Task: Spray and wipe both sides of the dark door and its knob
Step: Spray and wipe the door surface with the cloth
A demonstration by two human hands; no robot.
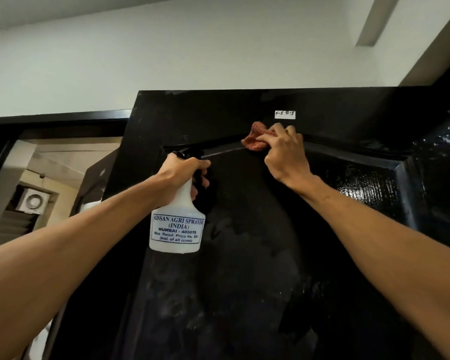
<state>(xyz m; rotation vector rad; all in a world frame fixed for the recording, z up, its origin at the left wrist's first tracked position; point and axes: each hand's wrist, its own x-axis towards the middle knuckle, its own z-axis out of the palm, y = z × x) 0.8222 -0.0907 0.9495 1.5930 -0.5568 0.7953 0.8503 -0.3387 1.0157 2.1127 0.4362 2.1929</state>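
Forearms reach up from the bottom corners toward the top of the door. The left hand (178, 175) has its fingers curled tightly round the neck of a spray bottle (178, 224). The bottle is of cloudy white plastic, with a round body, a sloping shoulder and blue printed letters. Its long axis stands nearly upright, with the base down and the body hanging below the fist. Its black head is hard to separate from the dark surface behind, so I cannot tell exactly where the nozzle points.

The right hand (283, 152) grips a bunched cloth (255, 137), reddish-orange with a ribbed weave. It presses the cloth on the upper moulding of the sunken panel.

The door (244, 281) is glossy black and fills the middle and the right of the view. The slanted moulding frames its panel, and wet, bumpy shine shows at the right. A small white label (285, 114) with handwriting sits just above the cloth.

Farther left, a dark door frame (57, 119) opens to a beige room with a round vent (33, 201). Above is a plain white wall (166, 48).
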